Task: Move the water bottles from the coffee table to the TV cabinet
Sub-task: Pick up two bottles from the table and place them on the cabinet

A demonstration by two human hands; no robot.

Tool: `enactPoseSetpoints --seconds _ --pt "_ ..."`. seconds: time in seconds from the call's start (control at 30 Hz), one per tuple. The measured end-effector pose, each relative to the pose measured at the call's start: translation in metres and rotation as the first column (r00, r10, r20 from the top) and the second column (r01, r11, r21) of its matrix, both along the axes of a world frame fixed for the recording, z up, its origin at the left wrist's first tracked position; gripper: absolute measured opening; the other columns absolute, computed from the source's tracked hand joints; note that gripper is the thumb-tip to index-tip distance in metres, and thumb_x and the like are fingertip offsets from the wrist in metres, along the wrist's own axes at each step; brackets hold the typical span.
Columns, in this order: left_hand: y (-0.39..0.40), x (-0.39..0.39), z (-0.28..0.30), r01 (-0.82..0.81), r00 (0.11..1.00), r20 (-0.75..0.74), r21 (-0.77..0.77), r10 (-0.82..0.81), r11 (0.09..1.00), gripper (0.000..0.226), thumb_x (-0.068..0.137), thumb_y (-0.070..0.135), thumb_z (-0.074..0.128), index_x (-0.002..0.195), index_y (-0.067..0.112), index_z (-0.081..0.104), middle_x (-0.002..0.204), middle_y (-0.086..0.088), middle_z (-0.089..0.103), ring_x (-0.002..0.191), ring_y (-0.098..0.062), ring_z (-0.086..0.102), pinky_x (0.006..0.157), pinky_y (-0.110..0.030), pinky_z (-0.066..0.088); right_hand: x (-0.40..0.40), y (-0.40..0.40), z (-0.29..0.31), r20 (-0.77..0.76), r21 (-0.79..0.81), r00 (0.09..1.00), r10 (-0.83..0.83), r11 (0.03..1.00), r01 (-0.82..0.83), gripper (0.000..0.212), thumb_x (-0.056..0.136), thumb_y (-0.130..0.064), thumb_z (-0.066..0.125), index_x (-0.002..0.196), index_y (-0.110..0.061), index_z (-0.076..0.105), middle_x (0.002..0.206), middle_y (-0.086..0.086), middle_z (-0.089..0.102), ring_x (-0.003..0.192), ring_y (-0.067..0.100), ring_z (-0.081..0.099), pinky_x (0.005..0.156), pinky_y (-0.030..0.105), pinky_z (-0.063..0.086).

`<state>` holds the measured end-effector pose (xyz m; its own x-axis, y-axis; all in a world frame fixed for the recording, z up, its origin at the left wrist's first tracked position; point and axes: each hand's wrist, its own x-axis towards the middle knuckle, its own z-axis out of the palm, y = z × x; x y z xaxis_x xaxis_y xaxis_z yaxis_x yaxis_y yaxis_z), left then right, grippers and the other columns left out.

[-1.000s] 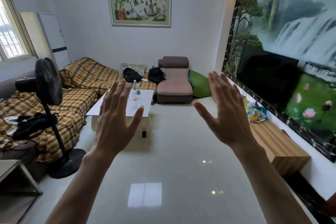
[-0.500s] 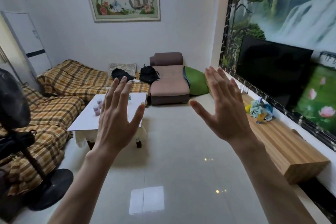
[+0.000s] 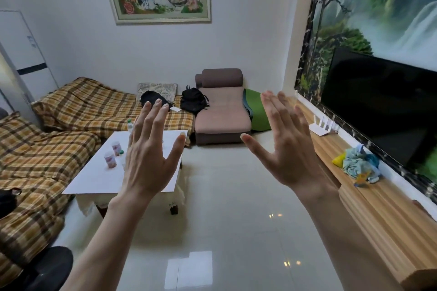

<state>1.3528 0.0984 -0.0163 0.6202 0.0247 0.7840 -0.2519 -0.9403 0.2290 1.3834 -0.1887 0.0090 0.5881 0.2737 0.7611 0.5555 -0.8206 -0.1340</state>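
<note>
Both my hands, left hand and right hand, are spread empty, the tabletop now nearer, bottles not yet reachable.

Black backpack beside brown chaise

water bottle mostly hidden behind left hand, TV cut off at right edge

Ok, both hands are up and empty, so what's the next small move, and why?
Probably step closer to the coffee table. Both the left hand and right hand are open and hold nothing, and the one water bottle visible, at the table's far edge, is mostly hidden behind the left hand.
</note>
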Motion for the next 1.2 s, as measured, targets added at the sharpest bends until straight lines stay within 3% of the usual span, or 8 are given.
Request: enactPoseSetpoints --seconds 0.27,0.43,0.6,0.87,1.07,1.2 --pt "0.039 0.128 -0.018 -0.026 1.0 -0.001 0.012 0.026 1.0 0.07 0.105 0.052 0.042 0.161 0.012 0.034 0.171 -0.006 0.032 0.164 -0.021 0.016 0.129 -0.051 0.026 0.144 0.035 -0.019 -0.006 -0.003 1.0 -0.012 1.0 0.012 0.086 0.099 -0.071 0.033 0.163 -0.015 0.021 0.171 0.0 0.023 0.16 0.015 0.011 0.129 0.052 0.014" --pt "0.076 0.224 -0.023 -0.014 1.0 0.01 0.016 0.013 1.0 0.072 0.105 0.058 0.036 0.162 0.015 0.031 0.172 -0.003 0.03 0.164 -0.018 0.014 0.132 -0.033 0.014 0.24 0.07 -0.019 0.01 -0.054 1.0 -0.02 0.998 0.02 0.086 0.099 -0.07 0.034 0.164 -0.015 0.021 0.171 0.0 0.022 0.161 0.014 0.009 0.13 0.047 0.009" --pt "0.113 0.321 -0.023 0.005 1.0 0.008 0.01 -0.005 1.0 0.07 0.105 0.054 0.041 0.162 0.014 0.032 0.171 -0.004 0.03 0.164 -0.019 0.014 0.131 -0.049 0.024 0.333 0.109 -0.012 0.016 -0.043 0.999 -0.028 0.999 0.029 0.086 0.099 -0.071 0.034 0.164 -0.017 0.02 0.172 -0.001 0.021 0.161 0.013 0.009 0.131 0.046 0.009" --pt "0.145 0.447 -0.042 0.003 1.0 -0.028 -0.065 -0.005 0.998 0.066 0.105 0.049 0.044 0.16 0.014 0.036 0.17 -0.002 0.034 0.163 -0.019 0.017 0.129 -0.048 0.025 0.446 0.146 -0.018 -0.036 -0.029 0.998 -0.055 0.998 0.054 0.08 0.1 -0.068 0.032 0.163 -0.019 0.022 0.171 -0.001 0.023 0.16 0.014 0.01 0.131 0.044 0.009" --pt "0.158 0.538 -0.061 -0.014 0.999 -0.045 -0.056 0.011 0.998 0.066 0.106 0.05 0.042 0.16 0.013 0.036 0.171 -0.004 0.033 0.164 -0.021 0.015 0.129 -0.053 0.026 0.538 0.16 -0.038 -0.063 -0.017 0.997 -0.037 0.999 0.036 0.076 0.101 -0.064 0.037 0.162 -0.019 0.028 0.17 -0.002 0.027 0.16 0.014 0.013 0.129 0.046 0.015" --pt "0.161 0.605 -0.067 -0.014 0.998 -0.06 -0.012 0.013 1.0 0.066 0.106 0.049 0.044 0.161 0.014 0.035 0.171 -0.003 0.031 0.164 -0.02 0.014 0.128 -0.055 0.025 0.61 0.162 -0.047 -0.056 0.009 0.998 -0.016 1.0 0.017 0.076 0.101 -0.066 0.036 0.161 -0.02 0.029 0.169 -0.003 0.028 0.16 0.013 0.013 0.13 0.043 0.011"
